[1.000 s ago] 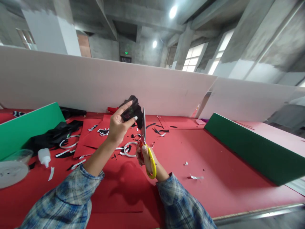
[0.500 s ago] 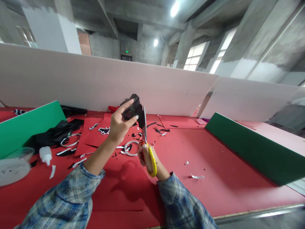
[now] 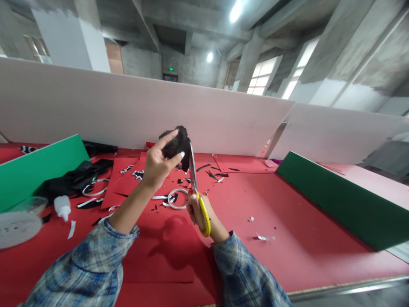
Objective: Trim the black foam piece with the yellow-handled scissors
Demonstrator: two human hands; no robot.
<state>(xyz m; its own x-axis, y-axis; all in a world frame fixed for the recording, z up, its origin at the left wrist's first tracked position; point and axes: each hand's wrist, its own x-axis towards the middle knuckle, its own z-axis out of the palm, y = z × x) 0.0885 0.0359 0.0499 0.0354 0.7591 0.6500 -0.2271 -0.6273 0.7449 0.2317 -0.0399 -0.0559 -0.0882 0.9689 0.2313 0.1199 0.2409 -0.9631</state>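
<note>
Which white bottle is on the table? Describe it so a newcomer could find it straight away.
Start at the green board standing at the left of the red table. In front of it, beside a round clear plastic lid, lies a small white squeeze bottle with a nozzle. Nearby white bits are flat paper strips; it alone is solid and rounded.

table: red-covered surface [image 3: 287, 238], metal strip along its near edge
far edge: white partition board [image 3: 111, 111] standing upright, a second white board [image 3: 335, 132] towards the far right corner
left edge: green board [image 3: 35, 168] propped at a slant; black cloth [image 3: 73, 179] just beside it
near left corner: white glue bottle [image 3: 62, 207] lying on its side, clear round lid [image 3: 17, 221] beside it
right edge: dark green board [image 3: 338, 200] lying at a slant
middle: white ring [image 3: 175, 199] flat on the table, among black and white paper scraps [image 3: 214, 175]
far left of middle: loose red paper sheets [image 3: 124, 181]
</note>
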